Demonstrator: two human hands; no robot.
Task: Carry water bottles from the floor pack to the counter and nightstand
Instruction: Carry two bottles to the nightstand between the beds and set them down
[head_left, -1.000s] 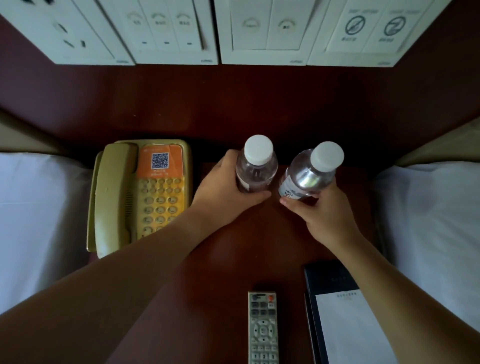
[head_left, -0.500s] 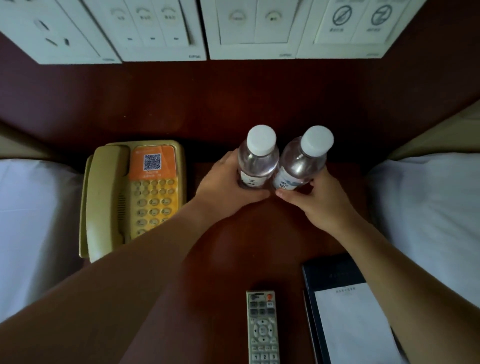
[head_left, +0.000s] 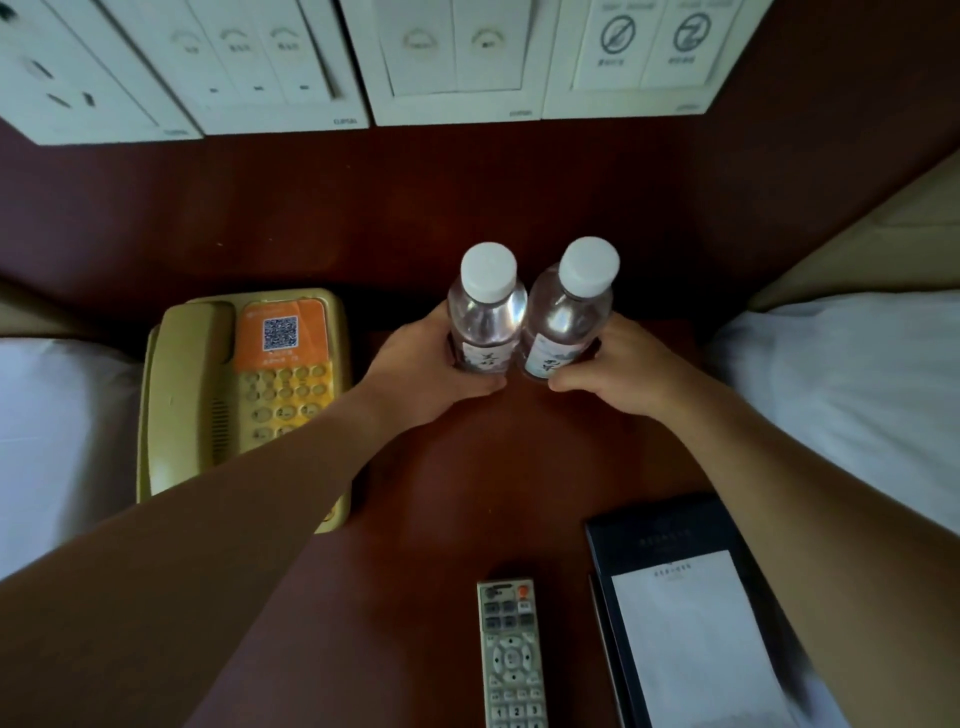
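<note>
The left hand wraps the left bottle; the right hand wraps the right bottle. Both bottles stand near the back edge of the nightstand, touching or nearly so, right of the phone. The right bottle leans slightly left. Whether either base sits flat cannot be seen. Risk: releasing a bottle that leans tips it into its neighbour; both then fall toward the remote or the pad.

Both bare forearms reach forward; the left hand and right hand curl closed, thumbs nearly meeting.
</note>
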